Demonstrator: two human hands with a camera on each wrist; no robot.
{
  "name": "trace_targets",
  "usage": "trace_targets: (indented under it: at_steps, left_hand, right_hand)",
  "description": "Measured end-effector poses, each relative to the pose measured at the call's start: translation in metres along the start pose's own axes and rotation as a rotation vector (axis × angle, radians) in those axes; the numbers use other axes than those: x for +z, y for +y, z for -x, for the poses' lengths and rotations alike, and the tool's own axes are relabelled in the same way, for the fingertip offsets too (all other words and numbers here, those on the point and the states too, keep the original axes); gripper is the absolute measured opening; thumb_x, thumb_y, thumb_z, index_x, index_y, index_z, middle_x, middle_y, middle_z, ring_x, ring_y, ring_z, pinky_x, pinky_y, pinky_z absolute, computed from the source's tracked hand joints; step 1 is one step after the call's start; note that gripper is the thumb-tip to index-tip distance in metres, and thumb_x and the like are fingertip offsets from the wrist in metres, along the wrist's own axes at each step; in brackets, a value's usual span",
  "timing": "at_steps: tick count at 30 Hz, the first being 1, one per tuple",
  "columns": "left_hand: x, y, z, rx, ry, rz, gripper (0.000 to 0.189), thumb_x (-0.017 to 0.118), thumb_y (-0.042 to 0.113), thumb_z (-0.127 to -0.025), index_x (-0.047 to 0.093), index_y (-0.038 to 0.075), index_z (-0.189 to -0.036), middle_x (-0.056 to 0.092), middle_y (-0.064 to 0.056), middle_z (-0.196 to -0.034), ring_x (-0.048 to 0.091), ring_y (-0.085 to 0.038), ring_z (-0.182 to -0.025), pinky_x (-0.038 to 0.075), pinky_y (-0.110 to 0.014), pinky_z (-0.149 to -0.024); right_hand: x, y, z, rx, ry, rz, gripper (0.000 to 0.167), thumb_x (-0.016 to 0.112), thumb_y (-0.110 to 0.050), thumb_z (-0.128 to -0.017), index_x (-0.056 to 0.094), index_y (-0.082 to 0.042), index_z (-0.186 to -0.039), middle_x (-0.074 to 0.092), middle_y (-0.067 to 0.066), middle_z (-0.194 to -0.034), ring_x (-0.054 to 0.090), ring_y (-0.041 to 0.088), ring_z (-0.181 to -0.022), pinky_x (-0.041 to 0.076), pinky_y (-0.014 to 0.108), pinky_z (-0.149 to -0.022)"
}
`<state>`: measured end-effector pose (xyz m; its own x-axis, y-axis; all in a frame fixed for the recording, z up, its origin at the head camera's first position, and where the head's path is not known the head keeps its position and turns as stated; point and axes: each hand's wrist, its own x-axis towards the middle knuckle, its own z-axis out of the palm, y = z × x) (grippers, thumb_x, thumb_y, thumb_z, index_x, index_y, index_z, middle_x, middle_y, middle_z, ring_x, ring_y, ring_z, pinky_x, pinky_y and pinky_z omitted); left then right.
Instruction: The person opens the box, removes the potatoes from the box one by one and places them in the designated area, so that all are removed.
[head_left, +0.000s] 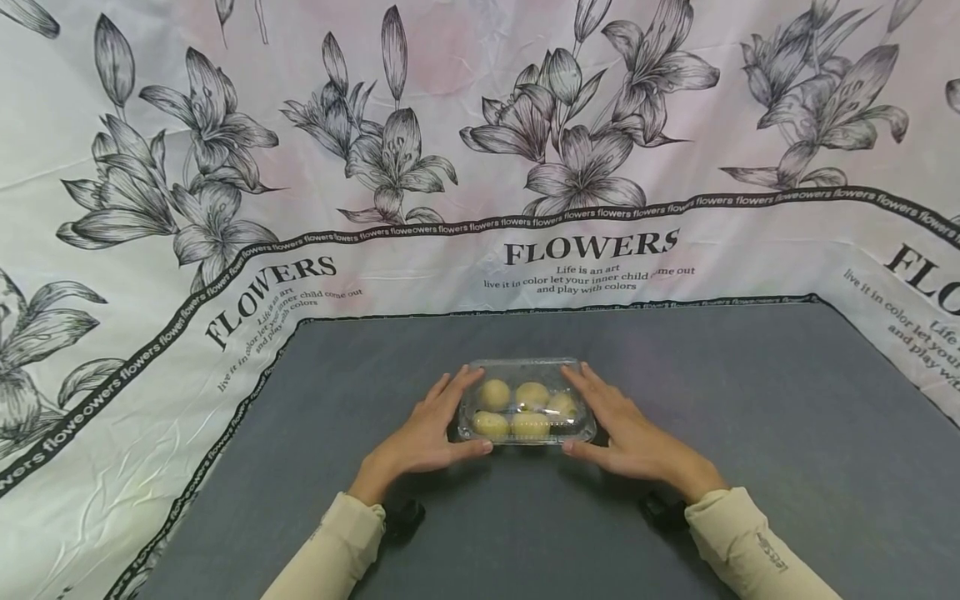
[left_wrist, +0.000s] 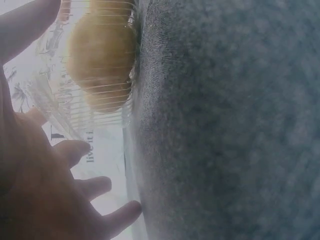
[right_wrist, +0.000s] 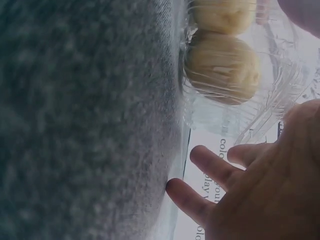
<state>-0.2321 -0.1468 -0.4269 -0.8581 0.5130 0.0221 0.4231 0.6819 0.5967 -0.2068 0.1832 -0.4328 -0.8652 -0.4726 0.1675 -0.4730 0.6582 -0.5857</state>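
A clear plastic clamshell box (head_left: 504,367) sits on the grey table, its lid down over several round, pale yellow pieces (head_left: 532,396) that look like fruit. My left hand (head_left: 431,425) holds its left end, thumb at the front corner and index finger toward the back. At the right end my right hand (head_left: 626,429) mirrors that hold. In the left wrist view the other fingers (left_wrist: 95,187) spread straight beside the box, below the yellow pieces (left_wrist: 102,50). The right wrist view likewise shows spread fingers (right_wrist: 212,165), with the smallest fingertip right at the table surface.
The grey tabletop (head_left: 525,525) stretches around the box on all sides. Behind and along the sides hangs a white cloth (head_left: 420,287) printed with lilies and lettering. Dark wrist-worn devices (head_left: 405,518) sit under both forearms, close to the table.
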Motion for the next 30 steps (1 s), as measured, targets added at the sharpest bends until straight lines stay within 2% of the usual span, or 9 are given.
trace_targets:
  at_steps: [6, 12, 23, 30]
  left_hand:
    - [-0.0003, -0.002, -0.0015, 0.003, 0.031, -0.021, 0.095, 0.074, 0.06, -0.086, 0.017, 0.046, -0.161, 0.011, 0.007, -0.173, 0.006, -0.032, -0.161, 0.014, -0.074, -0.119]
    - [-0.0004, -0.004, -0.0008, 0.024, 0.047, -0.003, 0.094, 0.075, 0.058, -0.085, 0.02, 0.046, -0.16, 0.015, 0.007, -0.172, 0.007, -0.029, -0.161, 0.014, -0.075, -0.118]
    - [-0.0026, -0.0038, 0.0018, 0.042, 0.006, 0.019, 0.091, 0.071, 0.054, -0.09, 0.016, 0.044, -0.162, 0.008, 0.006, -0.173, 0.002, -0.028, -0.161, 0.011, -0.075, -0.119]
    - [-0.0035, -0.0068, 0.0033, 0.052, -0.02, 0.025, 0.09, 0.069, 0.051, -0.094, 0.012, 0.041, -0.163, 0.003, 0.005, -0.174, -0.002, -0.031, -0.161, 0.009, -0.075, -0.119]
  right_hand:
    - [0.0005, 0.0017, -0.0004, -0.022, 0.043, -0.017, 0.088, 0.073, -0.048, -0.092, 0.022, -0.034, -0.162, 0.014, 0.02, -0.17, 0.021, 0.053, -0.152, 0.021, 0.082, -0.108]
    - [0.0032, 0.0021, 0.0002, -0.011, 0.029, -0.052, 0.087, 0.072, -0.046, -0.093, 0.021, -0.033, -0.163, 0.01, 0.017, -0.171, 0.019, 0.054, -0.152, 0.019, 0.084, -0.107]
    - [0.0031, 0.0015, 0.003, 0.01, -0.03, -0.139, 0.079, 0.062, -0.038, -0.101, 0.014, -0.037, -0.163, -0.003, 0.013, -0.173, 0.011, 0.048, -0.156, 0.004, 0.082, -0.111]
    - [0.0031, 0.0045, 0.002, 0.023, -0.052, -0.168, 0.077, 0.06, -0.034, -0.103, 0.011, -0.038, -0.163, -0.004, 0.012, -0.173, 0.008, 0.046, -0.157, 0.003, 0.08, -0.113]
